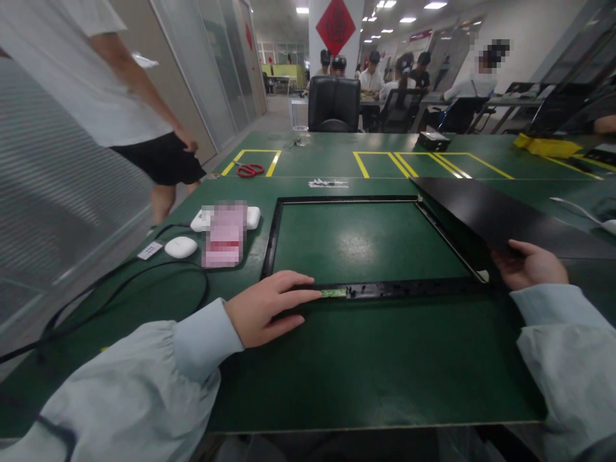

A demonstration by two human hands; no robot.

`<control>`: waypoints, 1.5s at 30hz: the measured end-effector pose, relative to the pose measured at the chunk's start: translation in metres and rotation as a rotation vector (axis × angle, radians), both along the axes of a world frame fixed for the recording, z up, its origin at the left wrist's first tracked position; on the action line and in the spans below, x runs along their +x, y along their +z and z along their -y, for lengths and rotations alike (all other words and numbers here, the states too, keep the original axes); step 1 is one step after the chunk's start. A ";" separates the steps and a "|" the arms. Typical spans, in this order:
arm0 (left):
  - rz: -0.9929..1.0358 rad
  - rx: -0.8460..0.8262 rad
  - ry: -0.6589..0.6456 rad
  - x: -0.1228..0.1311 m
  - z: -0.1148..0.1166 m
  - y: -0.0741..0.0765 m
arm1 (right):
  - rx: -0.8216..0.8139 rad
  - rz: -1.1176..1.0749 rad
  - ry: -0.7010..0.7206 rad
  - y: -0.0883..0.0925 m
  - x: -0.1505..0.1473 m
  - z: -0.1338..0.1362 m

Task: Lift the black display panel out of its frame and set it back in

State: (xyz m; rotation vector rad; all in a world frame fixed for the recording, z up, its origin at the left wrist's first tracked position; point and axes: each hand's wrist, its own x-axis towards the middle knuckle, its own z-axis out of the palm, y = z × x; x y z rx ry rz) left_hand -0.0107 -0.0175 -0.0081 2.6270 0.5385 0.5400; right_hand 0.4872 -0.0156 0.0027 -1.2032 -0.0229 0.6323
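Observation:
A black rectangular frame (409, 288) lies flat on the green table (375, 366). My left hand (274, 308) rests on its near left part, fingers apart, fingertips beside a small green circuit board (334, 293) set in the near bar. On the right, my right hand (532, 266) grips the near edge of a thin black panel (510, 218), which is tilted and overlaps the frame's right side. White pieces show at the frame's right corners. The fingers under the panel are partly hidden.
Left of the frame are a pink phone-like item (225, 234), a white oval device (181, 247) and black cables. Red scissors (250, 170) and a small white bundle (328, 183) lie farther back. A person (144, 96) stands at the left; others sit behind.

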 end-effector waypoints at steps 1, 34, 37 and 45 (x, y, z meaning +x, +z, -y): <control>-0.006 0.020 -0.005 0.000 0.000 0.000 | -0.021 0.005 0.003 0.000 0.000 0.000; -0.003 0.033 0.034 -0.001 0.001 -0.004 | 0.069 -0.005 -0.057 0.001 0.002 0.000; 0.006 0.028 0.026 -0.001 0.000 -0.004 | 0.106 -0.018 -0.071 0.007 -0.002 0.001; 0.054 -0.061 0.053 -0.002 0.001 -0.002 | 0.310 -0.044 -0.089 0.021 -0.014 0.008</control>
